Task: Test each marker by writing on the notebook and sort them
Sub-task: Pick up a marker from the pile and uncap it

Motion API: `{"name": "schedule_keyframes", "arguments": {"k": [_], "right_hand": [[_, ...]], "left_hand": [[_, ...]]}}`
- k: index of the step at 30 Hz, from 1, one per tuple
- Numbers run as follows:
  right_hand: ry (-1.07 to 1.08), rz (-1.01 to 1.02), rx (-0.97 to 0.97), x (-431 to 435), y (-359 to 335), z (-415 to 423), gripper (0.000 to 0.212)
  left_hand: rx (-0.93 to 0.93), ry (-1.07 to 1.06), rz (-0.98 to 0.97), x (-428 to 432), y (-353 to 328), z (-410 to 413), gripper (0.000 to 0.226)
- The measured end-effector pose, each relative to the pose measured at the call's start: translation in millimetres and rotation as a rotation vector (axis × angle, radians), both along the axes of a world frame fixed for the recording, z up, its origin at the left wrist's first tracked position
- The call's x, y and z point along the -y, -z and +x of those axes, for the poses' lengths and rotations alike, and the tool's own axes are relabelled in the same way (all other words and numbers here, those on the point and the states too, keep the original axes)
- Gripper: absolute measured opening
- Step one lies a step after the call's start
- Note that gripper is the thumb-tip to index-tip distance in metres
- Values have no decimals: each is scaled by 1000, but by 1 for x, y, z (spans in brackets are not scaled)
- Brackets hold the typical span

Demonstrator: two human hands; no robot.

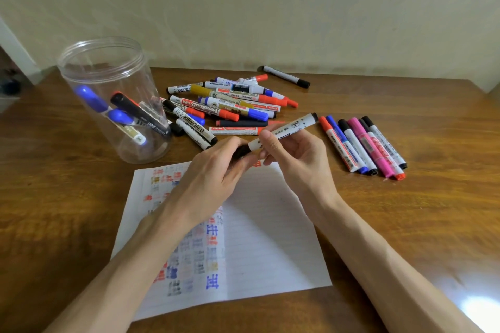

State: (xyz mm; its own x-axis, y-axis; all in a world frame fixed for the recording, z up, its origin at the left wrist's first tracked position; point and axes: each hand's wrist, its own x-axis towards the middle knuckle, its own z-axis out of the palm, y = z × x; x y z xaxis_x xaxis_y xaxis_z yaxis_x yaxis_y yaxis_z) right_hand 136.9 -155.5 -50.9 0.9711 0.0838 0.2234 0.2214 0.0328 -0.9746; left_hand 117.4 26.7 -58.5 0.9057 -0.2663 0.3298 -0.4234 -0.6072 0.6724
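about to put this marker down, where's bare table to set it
Bare table lies right of the notebook, nearer than the sorted row; also left of the notebook, nearer than the jar. Crowded: the marker pile between jar and row.

My left forearm (135,254) and right forearm (378,251) reach in from the lower corners and converge at mid-frame. My left hand (216,167), back up, curls its fingers round the dark end of a marker (284,130). My right hand (296,155) pinches the barrel between thumb and fingertips.
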Motion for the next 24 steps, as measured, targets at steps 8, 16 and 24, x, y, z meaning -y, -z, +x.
{"name": "schedule_keyframes", "arguments": {"k": [8, 16, 24], "right_hand": [[9, 51, -23, 0, -1, -4, 25], [-43, 19, -11, 7, -2, 0, 28], [-106, 22, -43, 13, -3, 5, 26]], "left_hand": [[110, -7, 74, 1, -2, 0, 28], [-44, 90, -41, -1, -8, -2, 32], [-106, 108, -76, -3, -9, -1, 31]]}}
